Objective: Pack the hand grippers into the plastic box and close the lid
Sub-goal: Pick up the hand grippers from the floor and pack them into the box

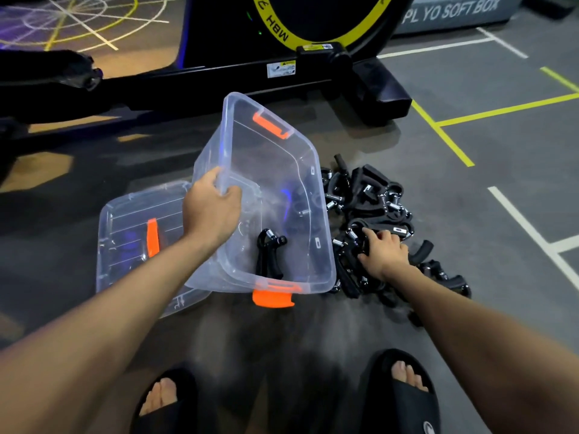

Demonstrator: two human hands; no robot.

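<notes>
Now one clear plastic box (275, 183), tilted, gripped at its rim by left hand (210, 210), fingers curled over; one hand gripper (268, 254) inside. Right hand (383, 252), fingers spread, on uncounted pile of grippers (372, 198). One lid (125, 239) on grey lined floor (485, 151). Readable: "MBH", "SOFT BOX".

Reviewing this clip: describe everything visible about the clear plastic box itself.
The plastic box is clear and rectangular with rounded corners, apparently thin, glossy plastic. Orange latches sit on its far and near ends. It is tilted, opening towards the pile of hand grippers on its right, with its near edge on the floor. The left hand grips its raised rim. One black hand gripper lies inside. Its lid lies partly beneath it.
</notes>
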